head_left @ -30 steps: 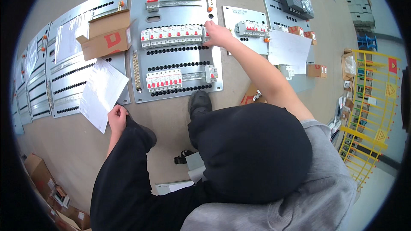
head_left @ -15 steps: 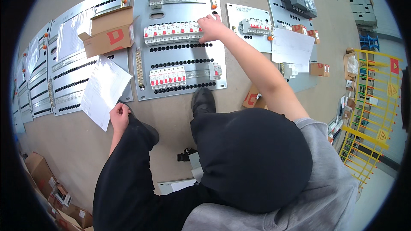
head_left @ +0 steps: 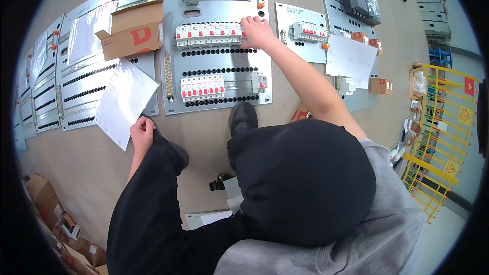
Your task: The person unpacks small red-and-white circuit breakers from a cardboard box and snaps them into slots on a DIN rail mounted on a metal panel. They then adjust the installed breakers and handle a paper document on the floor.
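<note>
My right hand [head_left: 257, 32] reaches to the right end of the middle row of circuit breakers [head_left: 209, 35], white with red levers. Its thumb and fingers close around the end breaker, which they mostly hide. The row sits across a grey metal mounting plate [head_left: 214, 61]. Below it on the plate are a second breaker row [head_left: 202, 87] and a lone breaker [head_left: 259, 82] on a rail. My left hand [head_left: 142, 131] is closed beside my left shoe, near a printed sheet [head_left: 126, 102]; what its fingers hold, if anything, is hidden.
An open cardboard box [head_left: 133, 38] rests on the plate to the left. A smaller plate [head_left: 305, 51] with breakers lies to the right, near a white paper [head_left: 349, 60] and small boxes [head_left: 381, 86]. A yellow rack [head_left: 438, 137] stands at the far right.
The plates and boxes sit slightly higher and most of them further right in the picture. My right hand stays at the row's right end; my left hand keeps its place and closed shape.
</note>
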A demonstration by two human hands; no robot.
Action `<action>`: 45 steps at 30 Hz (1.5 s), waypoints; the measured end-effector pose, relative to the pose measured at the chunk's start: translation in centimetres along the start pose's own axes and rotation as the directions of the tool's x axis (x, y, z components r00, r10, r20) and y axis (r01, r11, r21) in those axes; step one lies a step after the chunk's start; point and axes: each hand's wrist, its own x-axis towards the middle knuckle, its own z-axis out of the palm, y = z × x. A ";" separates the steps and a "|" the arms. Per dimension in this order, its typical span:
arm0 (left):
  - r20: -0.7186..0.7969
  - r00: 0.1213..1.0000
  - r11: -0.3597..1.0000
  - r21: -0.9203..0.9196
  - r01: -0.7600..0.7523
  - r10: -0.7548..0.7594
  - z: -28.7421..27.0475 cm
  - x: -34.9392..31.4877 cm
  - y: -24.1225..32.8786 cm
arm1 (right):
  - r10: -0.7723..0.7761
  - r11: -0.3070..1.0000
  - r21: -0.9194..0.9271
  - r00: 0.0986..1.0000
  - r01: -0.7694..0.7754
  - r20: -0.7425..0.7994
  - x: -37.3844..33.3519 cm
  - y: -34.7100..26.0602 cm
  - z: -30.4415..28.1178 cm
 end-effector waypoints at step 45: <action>-0.014 1.000 0.998 -0.055 0.006 -0.007 -0.2 -0.6 0.1 | 0.112 0.974 0.195 0.993 -0.118 0.042 -1.4 -0.2 0.5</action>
